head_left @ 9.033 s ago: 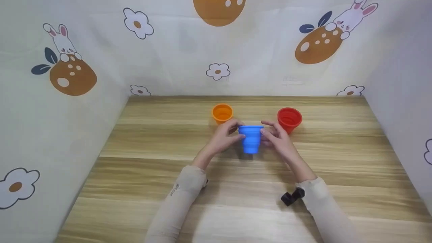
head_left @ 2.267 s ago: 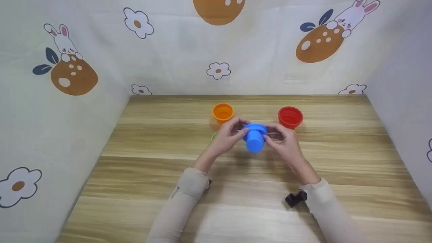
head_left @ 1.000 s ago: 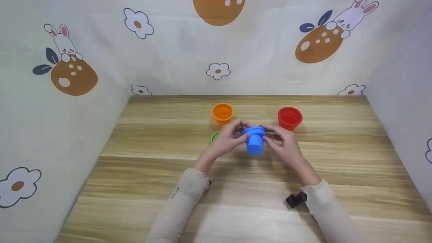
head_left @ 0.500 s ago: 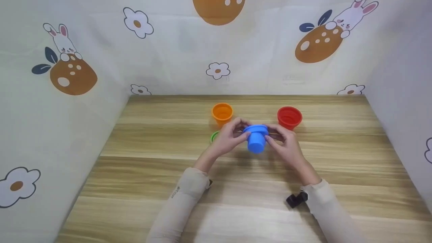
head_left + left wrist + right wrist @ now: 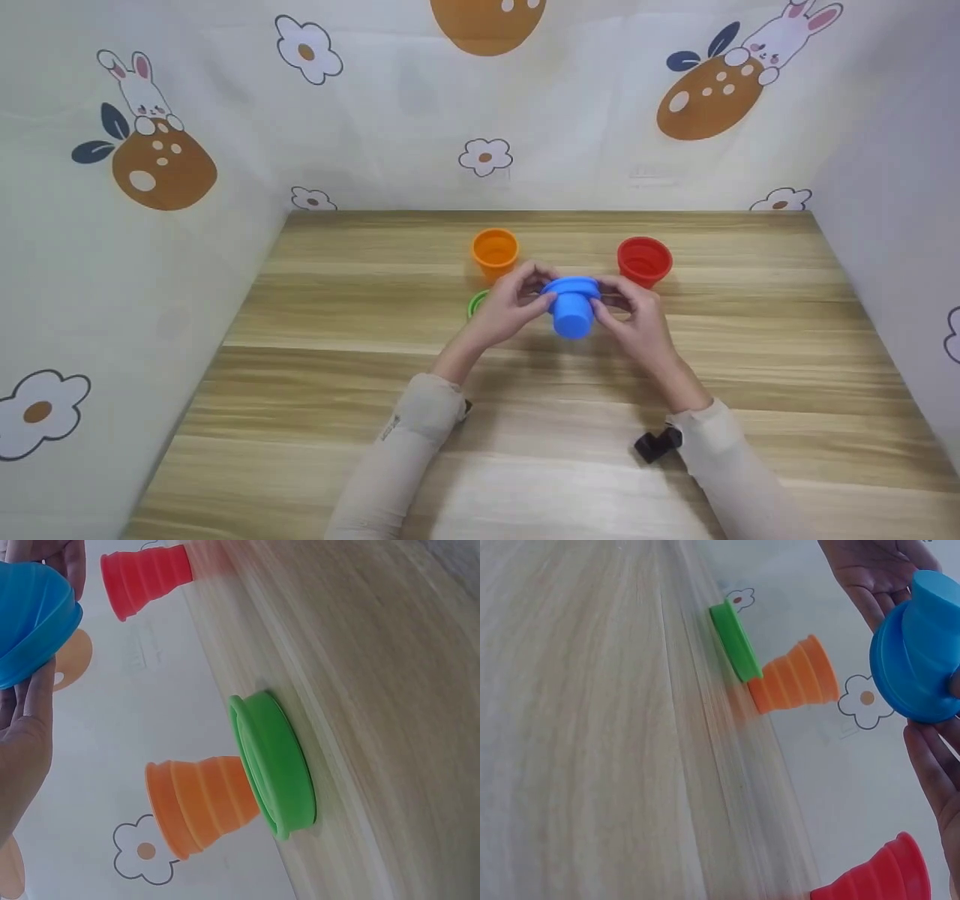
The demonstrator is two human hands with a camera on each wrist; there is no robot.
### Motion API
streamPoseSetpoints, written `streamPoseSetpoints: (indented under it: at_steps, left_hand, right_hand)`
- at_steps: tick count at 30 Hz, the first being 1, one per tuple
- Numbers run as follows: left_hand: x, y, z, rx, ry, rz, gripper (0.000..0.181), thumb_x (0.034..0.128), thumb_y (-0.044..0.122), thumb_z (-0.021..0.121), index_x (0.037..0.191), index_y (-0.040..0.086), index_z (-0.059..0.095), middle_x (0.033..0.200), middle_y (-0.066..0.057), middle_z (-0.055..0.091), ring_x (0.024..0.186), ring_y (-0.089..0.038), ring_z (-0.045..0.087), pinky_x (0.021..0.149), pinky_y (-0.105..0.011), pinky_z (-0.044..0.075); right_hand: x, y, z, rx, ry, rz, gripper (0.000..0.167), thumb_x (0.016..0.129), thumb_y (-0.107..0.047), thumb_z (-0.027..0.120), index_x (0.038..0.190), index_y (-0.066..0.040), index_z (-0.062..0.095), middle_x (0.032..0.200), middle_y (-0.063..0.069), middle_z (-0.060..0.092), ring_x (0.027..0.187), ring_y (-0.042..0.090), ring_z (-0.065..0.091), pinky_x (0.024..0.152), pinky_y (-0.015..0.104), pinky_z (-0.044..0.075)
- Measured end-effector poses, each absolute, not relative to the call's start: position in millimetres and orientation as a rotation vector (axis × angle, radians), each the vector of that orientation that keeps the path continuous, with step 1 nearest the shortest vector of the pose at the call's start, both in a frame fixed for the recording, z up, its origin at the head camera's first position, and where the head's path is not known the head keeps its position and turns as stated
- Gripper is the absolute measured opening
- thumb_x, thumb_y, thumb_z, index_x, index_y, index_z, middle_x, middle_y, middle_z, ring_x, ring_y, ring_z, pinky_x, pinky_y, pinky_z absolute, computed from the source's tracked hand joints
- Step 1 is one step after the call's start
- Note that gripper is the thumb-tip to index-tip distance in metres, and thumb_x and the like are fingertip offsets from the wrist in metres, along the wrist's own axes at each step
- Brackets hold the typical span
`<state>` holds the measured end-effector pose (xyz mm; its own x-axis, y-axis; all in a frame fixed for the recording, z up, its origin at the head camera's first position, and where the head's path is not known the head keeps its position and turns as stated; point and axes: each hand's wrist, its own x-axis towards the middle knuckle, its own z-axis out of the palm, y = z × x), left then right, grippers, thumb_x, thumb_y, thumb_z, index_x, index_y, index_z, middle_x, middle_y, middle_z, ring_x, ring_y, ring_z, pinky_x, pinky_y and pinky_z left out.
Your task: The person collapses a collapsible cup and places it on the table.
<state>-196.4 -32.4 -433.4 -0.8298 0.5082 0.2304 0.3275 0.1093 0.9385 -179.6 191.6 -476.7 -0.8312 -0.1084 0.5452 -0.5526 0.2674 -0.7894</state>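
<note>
Our grip, left hand and right hand, pinches the blue, stepped, rubbery-looking cup, raised left of and nearer us than the red, tapered, rubbery-looking cup. We should probably press evenly from both sides.

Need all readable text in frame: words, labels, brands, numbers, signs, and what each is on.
No text is legible.
Left sleeve: small dark marks, possibly lettering, too small to read.
Back wall: faint marks, too blurred to tell if text.
Blue cup, orange cup, red cup, green cup: none visible.
</note>
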Motion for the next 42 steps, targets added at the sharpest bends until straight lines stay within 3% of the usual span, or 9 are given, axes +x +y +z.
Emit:
streamPoseSetpoints:
  at_steps: [18, 27, 36, 42]
  left_hand:
    - [-196.7, -32.4, -435.6, 0.846, 2.198, 1.766, 0.032, 0.0954, 0.004, 0.057, 0.126, -0.004, 0.052, 0.125, -0.021, 0.061, 0.111, -0.023, 0.061, 0.101, -0.035, 0.055]
    - [-196.5, -33.1, -435.4, 0.835, 2.205, 1.804, 0.036, 0.0910, -0.002, 0.054, 0.127, -0.006, 0.053, 0.127, -0.023, 0.060, 0.112, -0.025, 0.061, 0.101, -0.035, 0.055]
    - [-197.4, -32.6, -436.2, 0.794, 2.255, 1.797, 0.036, 0.0921, -0.002, 0.054, 0.128, -0.005, 0.052, 0.126, -0.022, 0.060, 0.112, -0.027, 0.061, 0.102, -0.036, 0.054]
    - [-197.7, -33.0, -436.7, 0.775, 2.268, 1.793, 0.037, 0.0924, -0.001, 0.054, 0.129, -0.004, 0.052, 0.127, -0.021, 0.061, 0.114, -0.028, 0.061, 0.103, -0.036, 0.054]
  right_hand:
    - [-178.1, 192.5, -473.5, 0.579, -2.183, 1.458, 0.027, 0.085, 0.009, 0.070, 0.112, 0.008, 0.068, 0.104, 0.021, 0.074, 0.091, -0.005, 0.067, 0.083, 0.011, 0.055]
    - [-176.9, 196.4, -476.9, 0.591, -2.224, 1.688, 0.032, 0.088, 0.006, 0.068, 0.119, 0.006, 0.064, 0.112, 0.020, 0.071, 0.096, 0.000, 0.069, 0.087, 0.017, 0.057]
    - [-175.1, 198.5, -476.3, 0.579, -2.203, 2.039, 0.042, 0.088, 0.015, 0.056, 0.130, 0.011, 0.050, 0.120, -0.007, 0.066, 0.113, 0.007, 0.064, 0.099, 0.021, 0.053]
    - [-175.1, 198.4, -475.2, 0.607, -2.156, 2.115, 0.043, 0.087, 0.015, 0.057, 0.130, 0.013, 0.048, 0.117, -0.010, 0.067, 0.110, 0.007, 0.065, 0.095, 0.022, 0.055]
